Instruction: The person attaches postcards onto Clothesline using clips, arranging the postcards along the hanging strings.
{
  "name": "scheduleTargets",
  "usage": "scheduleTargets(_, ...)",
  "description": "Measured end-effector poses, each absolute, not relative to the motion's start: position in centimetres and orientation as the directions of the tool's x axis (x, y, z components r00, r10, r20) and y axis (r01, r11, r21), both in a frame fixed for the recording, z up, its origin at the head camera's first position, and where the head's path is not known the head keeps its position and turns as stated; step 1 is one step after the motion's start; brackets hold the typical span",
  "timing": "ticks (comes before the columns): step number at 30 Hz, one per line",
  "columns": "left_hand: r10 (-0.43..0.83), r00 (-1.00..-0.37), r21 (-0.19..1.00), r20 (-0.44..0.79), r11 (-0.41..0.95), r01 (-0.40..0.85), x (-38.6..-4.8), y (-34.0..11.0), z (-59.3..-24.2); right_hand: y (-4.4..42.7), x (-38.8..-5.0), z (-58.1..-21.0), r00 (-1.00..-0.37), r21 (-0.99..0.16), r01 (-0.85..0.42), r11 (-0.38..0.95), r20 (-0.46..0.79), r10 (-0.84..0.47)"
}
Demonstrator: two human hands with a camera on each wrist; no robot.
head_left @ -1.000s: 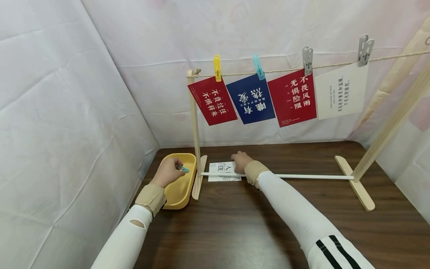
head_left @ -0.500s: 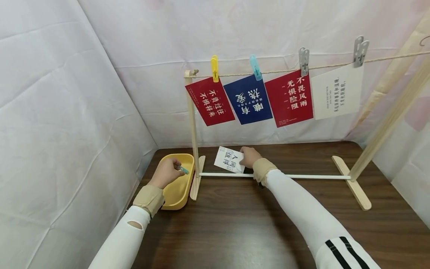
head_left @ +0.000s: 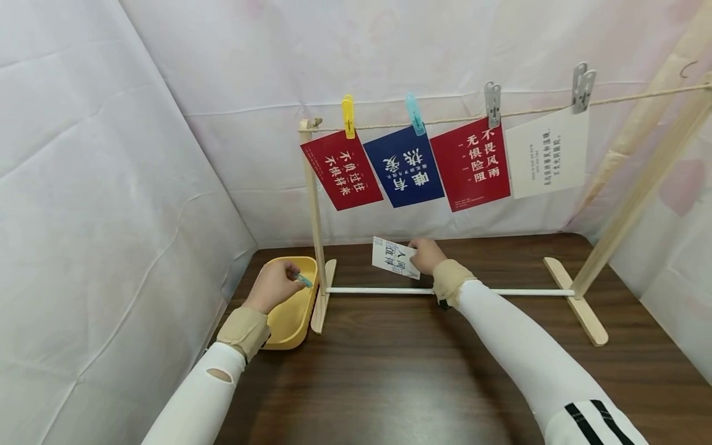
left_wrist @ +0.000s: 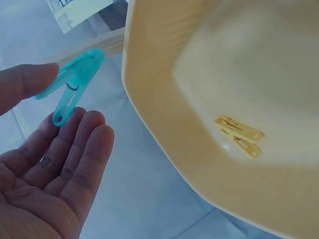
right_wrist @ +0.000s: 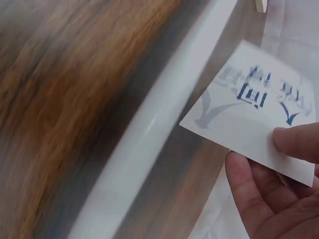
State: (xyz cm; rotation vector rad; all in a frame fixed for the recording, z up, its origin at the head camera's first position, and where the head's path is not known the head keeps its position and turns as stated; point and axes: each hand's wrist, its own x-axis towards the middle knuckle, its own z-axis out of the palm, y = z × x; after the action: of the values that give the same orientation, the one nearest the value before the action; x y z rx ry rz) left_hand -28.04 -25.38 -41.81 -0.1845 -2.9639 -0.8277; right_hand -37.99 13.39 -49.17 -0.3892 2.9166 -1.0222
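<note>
My left hand pinches a teal clothespin between thumb and fingertips, above the left part of a yellow tray. In the left wrist view a yellow clothespin lies inside that tray. My right hand holds a white card with dark printed characters by its right edge, thumb on top and fingers beneath. The card is lifted off the table behind the white bar of a wooden rack.
On the rack's string hang a red card, a blue card, another red card and a cream card, each under a clip. Wooden posts stand at both ends, with white cloth behind.
My right hand has picked the white card up from the table and moved it to the right, turning it. My left hand stays over the tray with the clothespin.
</note>
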Motion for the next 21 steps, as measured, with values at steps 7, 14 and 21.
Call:
scheduleTargets(7, 0.092, -0.991, 0.519, 0.098, 0.845, 0.13, -27.5, -25.0, -41.1, 15.5, -37.1, -48.4, -0.965, -0.619, -0.25, 0.744, 0.1, -0.241)
scheduleTargets(14, 0.118, -0.987, 0.498, 0.114, 0.853, 0.159, -27.4, -23.9, -40.2, 17.8, -35.7, -47.1, -0.97, -0.675, -0.233, 0.7, 0.108, -0.218)
scheduleTargets(21, 0.15, -0.981, 0.491, 0.123, 0.85, 0.192, -27.2, -23.0, -39.5, 19.3, -33.9, -45.9, -0.971, -0.702, -0.237, 0.671, 0.149, -0.187)
